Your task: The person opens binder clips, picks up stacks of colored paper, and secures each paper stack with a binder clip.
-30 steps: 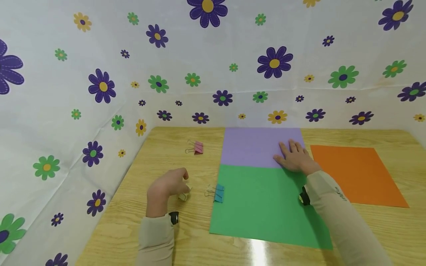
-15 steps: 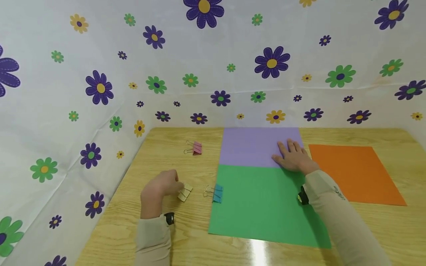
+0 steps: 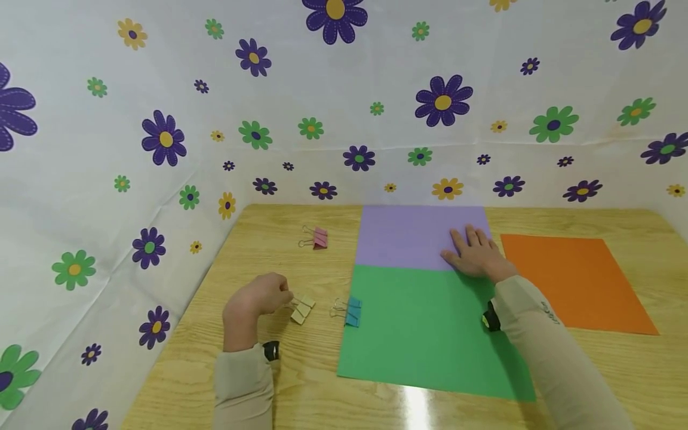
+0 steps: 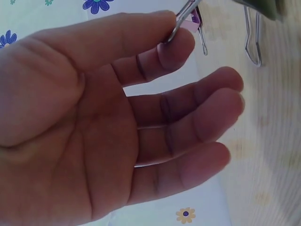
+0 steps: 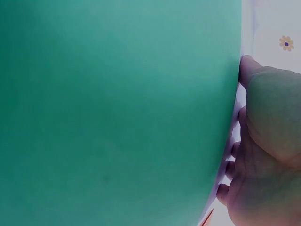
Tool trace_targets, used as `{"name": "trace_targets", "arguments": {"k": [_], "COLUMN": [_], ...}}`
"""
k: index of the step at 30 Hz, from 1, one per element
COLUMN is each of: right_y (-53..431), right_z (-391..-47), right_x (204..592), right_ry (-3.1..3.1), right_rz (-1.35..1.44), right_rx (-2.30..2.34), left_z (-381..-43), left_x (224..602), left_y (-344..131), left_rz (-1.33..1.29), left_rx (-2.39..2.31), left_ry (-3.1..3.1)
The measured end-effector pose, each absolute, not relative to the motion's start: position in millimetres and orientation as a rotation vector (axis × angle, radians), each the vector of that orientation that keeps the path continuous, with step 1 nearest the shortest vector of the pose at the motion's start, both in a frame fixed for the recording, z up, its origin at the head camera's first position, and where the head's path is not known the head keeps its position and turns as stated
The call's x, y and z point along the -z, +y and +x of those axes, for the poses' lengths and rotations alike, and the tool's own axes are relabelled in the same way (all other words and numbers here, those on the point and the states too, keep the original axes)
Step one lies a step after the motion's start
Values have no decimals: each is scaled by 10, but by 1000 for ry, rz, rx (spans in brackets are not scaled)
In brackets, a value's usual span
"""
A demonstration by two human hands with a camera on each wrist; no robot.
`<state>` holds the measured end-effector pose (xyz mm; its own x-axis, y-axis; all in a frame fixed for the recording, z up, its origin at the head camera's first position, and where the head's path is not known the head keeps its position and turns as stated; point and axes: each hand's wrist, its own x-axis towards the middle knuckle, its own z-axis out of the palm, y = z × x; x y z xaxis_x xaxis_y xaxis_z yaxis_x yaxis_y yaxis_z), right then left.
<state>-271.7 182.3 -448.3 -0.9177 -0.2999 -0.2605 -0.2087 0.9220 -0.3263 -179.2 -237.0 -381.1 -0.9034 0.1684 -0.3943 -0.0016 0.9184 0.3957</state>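
Note:
My left hand pinches a wire handle of the pale yellow binder clip between thumb and forefinger; the left wrist view shows the other three fingers extended. Just right of it, a blue binder clip is clamped on the left edge of the green sheet. That sheet overlaps the near part of a purple sheet. With fingers spread, my right hand rests on the purple sheet near its right edge, the palm reaching over the top of the green one.
A pink binder clip lies on the wooden table toward the back left. To the right lies an orange sheet. A flower-patterned white cloth walls off the back and left sides.
The left hand has moved slightly left and its fingers have closed on the yellow clip's handle, and more of the clip shows. The right hand has stayed in place on the purple sheet.

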Motion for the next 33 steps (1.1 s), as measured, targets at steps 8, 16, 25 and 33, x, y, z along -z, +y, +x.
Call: {"name": "trace_targets", "arguments": {"k": [8, 16, 25, 33], "right_y": [1816, 1807, 1825, 1811], "right_z": [-2716, -2708, -2724, -2708], "right_x": [4487, 4469, 4507, 4490], "right_ry": [2778, 2786, 2789, 2786], "right_rz": [-371, -378, -389, -390], "right_rx": [406, 397, 449, 418], "left_z": [-1804, -1814, -1817, -1810], "left_x": [3798, 3810, 3822, 3829], "left_y": [-2360, -2346, -2338, -2329], "left_rz": [116, 78, 96, 95], "left_rx": [-573, -590, -623, -671], "left_ry": [2644, 2641, 2636, 2634]}}
